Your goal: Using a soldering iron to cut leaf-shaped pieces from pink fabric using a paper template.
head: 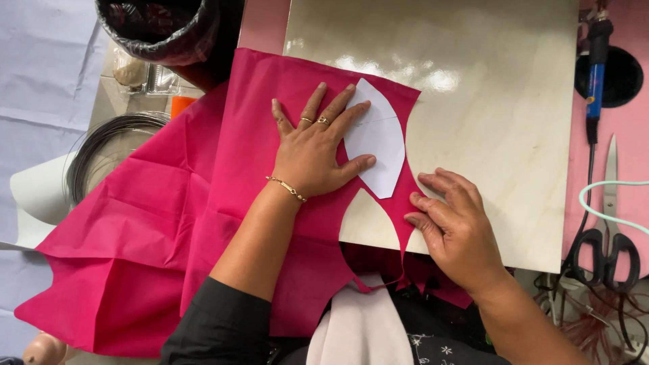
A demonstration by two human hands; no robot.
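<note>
The pink fabric [223, 203] lies spread over the pale wooden board [500, 135], with a white paper pattern piece [378, 138] on top. The left hand [314, 152] presses flat, fingers splayed, partly on the pattern and gripping nothing. The right hand [456, 230] rests loosely curled beside the fabric's cut edge (fingertips touching it). The fabric's lower part is hidden behind the arms; black scissors [608, 250] lie right.
</note>
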